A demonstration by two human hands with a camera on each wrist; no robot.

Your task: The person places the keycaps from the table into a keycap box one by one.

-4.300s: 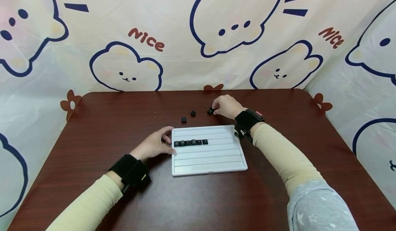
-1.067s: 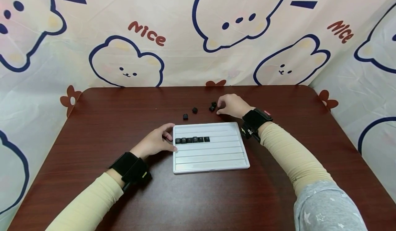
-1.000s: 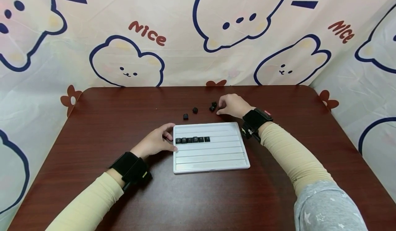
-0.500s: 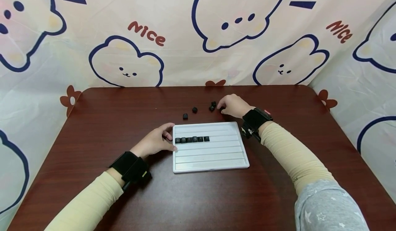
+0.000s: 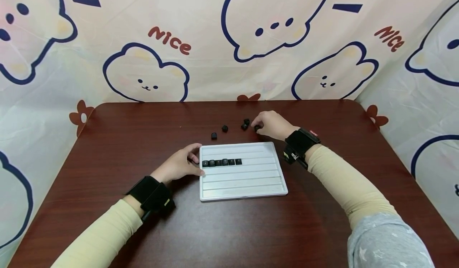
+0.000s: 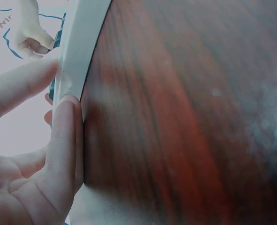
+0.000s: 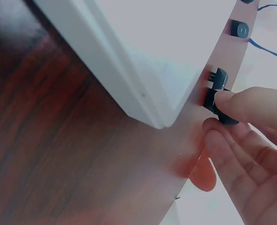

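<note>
A white ridged tray (image 5: 247, 184) lies on the table, with several black keycaps (image 5: 224, 162) in a row along one of its ridges, starting at the left edge. My left hand (image 5: 179, 165) holds the tray's left edge; in the left wrist view its thumb (image 6: 65, 126) lies against the rim. Beyond the tray's far right corner, my right hand (image 5: 274, 125) pinches a black keycap (image 5: 256, 128) between thumb and fingers. Just left of it sit two loose keycaps (image 5: 245, 126) close together. The held keycap is partly hidden by the thumb (image 7: 236, 104) in the right wrist view.
Two more loose keycaps, one farther back (image 5: 224, 129) and one nearer the tray (image 5: 214, 136), lie behind the tray. The brown table (image 5: 222, 232) reaches back to a cartoon-printed curtain (image 5: 208, 20). Black bands are worn on both wrists.
My right hand has shifted right from the pair of loose keycaps, leaving them on the table. Its fingers have closed, and a keycap now shows between them. The left hand stays put.
</note>
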